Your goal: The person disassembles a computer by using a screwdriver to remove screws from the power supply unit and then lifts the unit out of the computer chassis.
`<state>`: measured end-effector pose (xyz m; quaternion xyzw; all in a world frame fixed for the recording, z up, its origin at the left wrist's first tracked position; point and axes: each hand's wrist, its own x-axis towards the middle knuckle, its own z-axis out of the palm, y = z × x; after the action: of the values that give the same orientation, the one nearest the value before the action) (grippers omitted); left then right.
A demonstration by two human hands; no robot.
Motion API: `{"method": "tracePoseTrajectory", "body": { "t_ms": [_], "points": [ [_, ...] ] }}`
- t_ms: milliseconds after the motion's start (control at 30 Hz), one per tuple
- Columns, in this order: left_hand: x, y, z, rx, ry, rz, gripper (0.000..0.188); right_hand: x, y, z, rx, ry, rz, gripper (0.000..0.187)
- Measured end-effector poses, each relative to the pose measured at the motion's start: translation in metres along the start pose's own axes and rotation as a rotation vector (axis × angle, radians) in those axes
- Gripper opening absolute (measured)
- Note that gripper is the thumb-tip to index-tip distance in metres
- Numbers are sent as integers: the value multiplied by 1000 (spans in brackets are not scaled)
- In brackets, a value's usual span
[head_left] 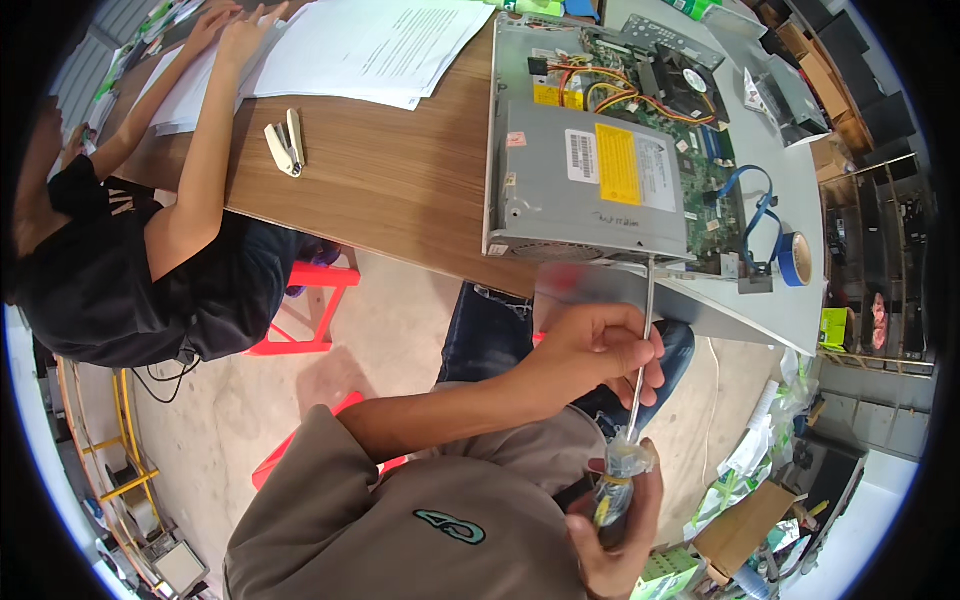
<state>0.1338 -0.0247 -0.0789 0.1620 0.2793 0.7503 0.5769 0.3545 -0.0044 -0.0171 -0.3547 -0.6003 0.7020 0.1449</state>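
A long screwdriver (633, 400) runs from my lap up to the near edge of a grey metal power supply (545, 160). My left hand (600, 350) pinches its thin shaft partway along. Lower down, my right hand (620, 545) grips the handle, which looks wrapped in clear plastic or tape. The tip meets the power supply's near side close to its right corner; whether it sits in a screw cannot be made out. Under the power supply lies an open computer case with a green circuit board (710, 190), bundled coloured wires (600, 85) and a black fan (690, 80).
Blue tape (795, 259) and a blue cable (765, 205) lie right of the case. A cream stapler (285, 145) and paper stacks (370, 45) are on the wooden table (390, 180). At left, another person's arms (205, 165) reach over papers. Red stools (310, 305) stand below.
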Motion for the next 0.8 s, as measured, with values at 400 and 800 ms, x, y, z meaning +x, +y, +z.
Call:
{"method": "tracePoseTrajectory", "body": {
  "t_ms": [400, 800],
  "points": [
    [4, 6, 5, -119, 3, -22, 28, 3, 4, 2, 259, 0, 40, 77],
    [35, 120, -4, 1713, 83, 678, 20, 2, -2, 25, -757, 199, -289, 63]
  ]
}}
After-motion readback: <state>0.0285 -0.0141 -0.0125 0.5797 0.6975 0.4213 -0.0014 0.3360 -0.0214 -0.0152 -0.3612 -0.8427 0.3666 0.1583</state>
